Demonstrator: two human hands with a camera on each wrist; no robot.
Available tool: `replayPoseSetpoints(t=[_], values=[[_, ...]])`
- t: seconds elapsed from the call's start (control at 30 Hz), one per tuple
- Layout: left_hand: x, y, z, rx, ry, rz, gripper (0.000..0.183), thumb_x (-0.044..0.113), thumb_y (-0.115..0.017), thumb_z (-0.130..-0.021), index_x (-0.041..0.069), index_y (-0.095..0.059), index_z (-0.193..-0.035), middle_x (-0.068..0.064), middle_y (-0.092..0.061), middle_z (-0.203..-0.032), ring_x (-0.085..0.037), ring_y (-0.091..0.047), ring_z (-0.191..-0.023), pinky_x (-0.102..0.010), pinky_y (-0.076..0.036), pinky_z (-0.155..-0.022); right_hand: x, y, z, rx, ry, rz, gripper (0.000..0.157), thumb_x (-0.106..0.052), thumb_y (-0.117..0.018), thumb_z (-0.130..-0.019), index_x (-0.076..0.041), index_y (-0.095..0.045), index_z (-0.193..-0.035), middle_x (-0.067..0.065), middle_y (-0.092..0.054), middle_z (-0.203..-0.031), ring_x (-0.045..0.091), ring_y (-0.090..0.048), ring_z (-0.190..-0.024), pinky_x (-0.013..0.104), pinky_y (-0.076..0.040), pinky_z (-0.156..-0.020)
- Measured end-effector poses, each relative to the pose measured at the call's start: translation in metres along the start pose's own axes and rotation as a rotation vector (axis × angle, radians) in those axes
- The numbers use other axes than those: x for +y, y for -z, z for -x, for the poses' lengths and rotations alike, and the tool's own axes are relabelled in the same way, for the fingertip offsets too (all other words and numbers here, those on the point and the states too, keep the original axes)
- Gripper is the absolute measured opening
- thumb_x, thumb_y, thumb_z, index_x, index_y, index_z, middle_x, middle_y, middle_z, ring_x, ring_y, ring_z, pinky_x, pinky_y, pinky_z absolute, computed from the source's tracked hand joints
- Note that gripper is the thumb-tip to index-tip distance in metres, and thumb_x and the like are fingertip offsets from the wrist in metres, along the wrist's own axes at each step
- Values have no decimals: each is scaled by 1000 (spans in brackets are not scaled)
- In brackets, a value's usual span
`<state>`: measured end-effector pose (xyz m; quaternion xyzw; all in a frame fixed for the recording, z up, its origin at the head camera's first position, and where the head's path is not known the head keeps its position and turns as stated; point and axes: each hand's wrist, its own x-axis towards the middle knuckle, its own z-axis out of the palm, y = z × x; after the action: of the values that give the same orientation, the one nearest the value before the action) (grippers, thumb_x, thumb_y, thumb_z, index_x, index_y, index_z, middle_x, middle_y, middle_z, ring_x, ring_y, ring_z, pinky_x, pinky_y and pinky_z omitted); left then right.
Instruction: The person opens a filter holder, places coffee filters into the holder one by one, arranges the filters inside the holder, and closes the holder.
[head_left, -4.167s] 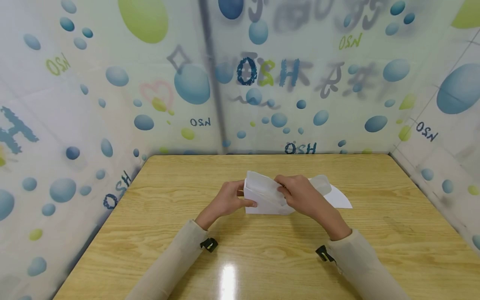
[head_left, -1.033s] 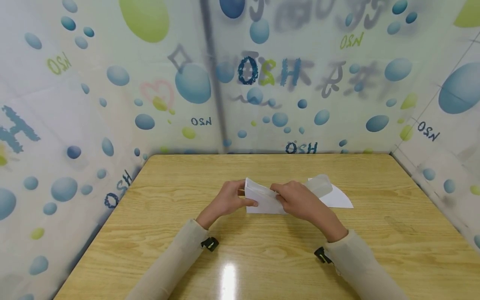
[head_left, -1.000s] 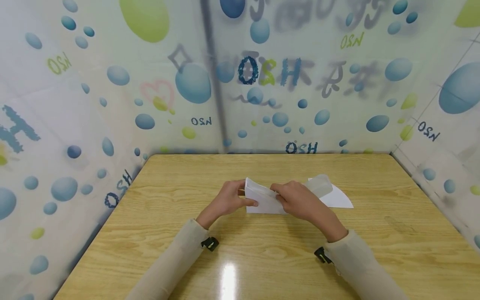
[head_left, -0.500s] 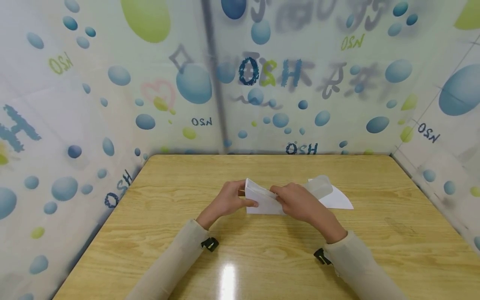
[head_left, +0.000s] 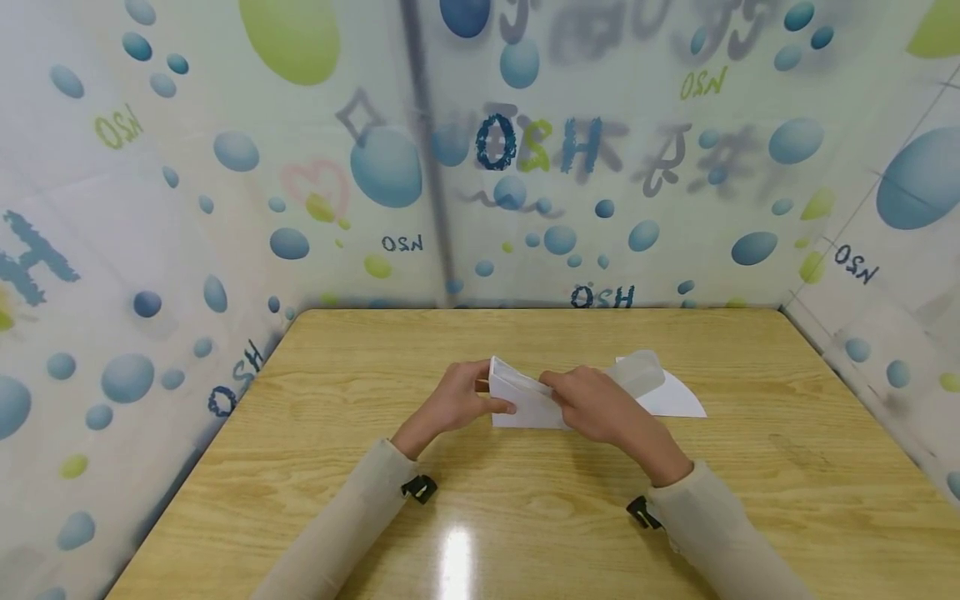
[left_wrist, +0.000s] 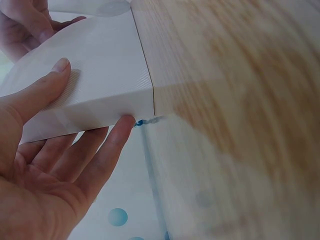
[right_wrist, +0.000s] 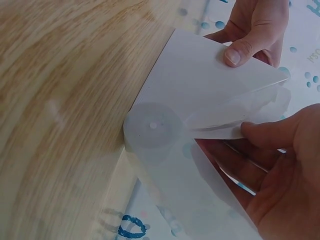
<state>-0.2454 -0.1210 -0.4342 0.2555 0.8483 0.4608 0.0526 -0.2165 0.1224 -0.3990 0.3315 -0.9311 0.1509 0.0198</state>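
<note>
"Head view first: what have you got there, and where?"

"It's a flat-sided white box (head_left: 528, 408) with a slanting top, upright on the wood-grain table (head_left: 352, 383), between my 2 hands. Its faces look smooth and papery, though the left wrist view shows fine ribbing near an edge. A see-through milky sheet (right_wrist: 265, 105) lies along the slanting top."

"And to the right of it?"

"A translucent strip (head_left: 641, 373) with a rounded end rests over a white piece (head_left: 677, 398) with a curved outer edge. The right wrist view shows the strip's other rounded end overlapping the box's lower corner, with 1 small pale dot (right_wrist: 153, 125) in it."

"How are your fingers set?"

"On my left hand (head_left: 457, 398), the thumb presses the near face and the other fingers reach round behind, so that end of the box is clamped between them. My right hand (head_left: 596, 402) pinches the slanting edge, thumb on 1 side, the rest curled on the other. I can't tell whether the sheet is caught too."

"Anything to read?"

"On the wall cover (head_left: 645, 271), big blue and green letters (head_left: 538, 143) run O, S, H, rather like H2O mirrored, with smaller dark-blue ones lower down, just above the table's back edge."
</note>
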Motion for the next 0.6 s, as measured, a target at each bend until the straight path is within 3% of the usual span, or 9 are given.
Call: replayPoseSetpoints(t=[0.3,0.6], values=[[0,1,0,0,-10,-6,36,11,-86,-85,7,-72,-118,-12,-76,-115,-28,-77,-104,-32,-65,-86,-2,-1,-1,-1,-1,9,19,-4,-60,-102,-8,-72,-116,8,-77,-95,7,-60,-67,28,-54,-66],[1,1,1,2,-11,-7,36,11,-86,-85,6,-72,-118,-11,-76,-114,-28,-77,-103,-32,-65,-85,-1,-4,-2,23,3,8,17,-5,-67,-99,-8,-76,-113,7,-79,-101,14,-70,-79,32,-60,-72]])
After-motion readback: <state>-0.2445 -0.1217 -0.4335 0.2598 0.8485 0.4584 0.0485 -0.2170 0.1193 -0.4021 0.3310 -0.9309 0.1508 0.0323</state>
